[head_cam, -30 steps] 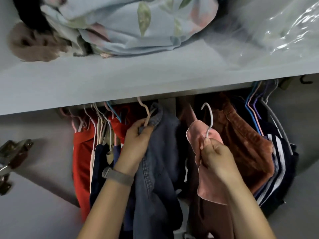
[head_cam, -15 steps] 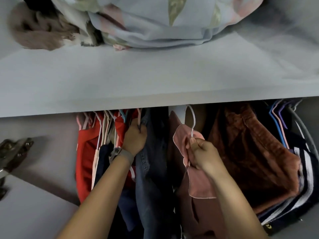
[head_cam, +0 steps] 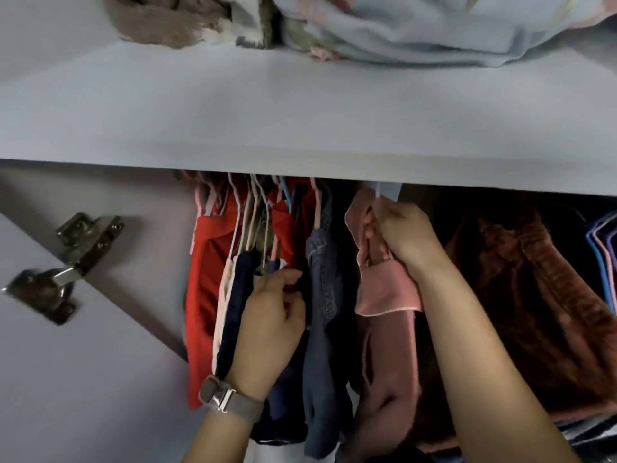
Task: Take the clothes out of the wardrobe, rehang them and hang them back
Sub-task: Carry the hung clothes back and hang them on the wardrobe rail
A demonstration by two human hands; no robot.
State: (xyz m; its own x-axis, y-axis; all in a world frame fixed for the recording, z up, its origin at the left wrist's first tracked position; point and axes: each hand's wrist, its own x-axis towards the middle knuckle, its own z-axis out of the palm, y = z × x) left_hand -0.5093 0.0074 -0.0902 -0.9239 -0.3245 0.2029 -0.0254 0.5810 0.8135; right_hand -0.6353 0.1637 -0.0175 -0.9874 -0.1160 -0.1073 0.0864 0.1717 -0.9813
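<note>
So both arms are up inside the wardrobe, right under the white shelf [head_cam: 300, 121]. The right hand [head_cam: 405, 233] has a tight grip on the neck of a white hanger [head_cam: 378, 194], fingers curled round it with the top of the pink garment [head_cam: 384, 282] bunched in there too. The hook goes up behind the shelf edge, so I can't tell if it's on the rail. The pink piece hangs straight down from that grip, between the denim piece [head_cam: 322, 295] on its left and a rust-brown fuzzy garment [head_cam: 521, 295] on its right.

The left hand [head_cam: 270, 325], with a grey watch strap [head_cam: 230, 401] on the wrist, sits lower down, fingers loosely curled against the dark clothes beside the denim. Can't really tell if it's got hold of anything.

Further left there's red clothing [head_cam: 203, 279] on a bunch of pastel hangers [head_cam: 253, 208], and a metal door hinge [head_cam: 63, 262]. Folded bedding [head_cam: 417, 28] lies up on the shelf.
</note>
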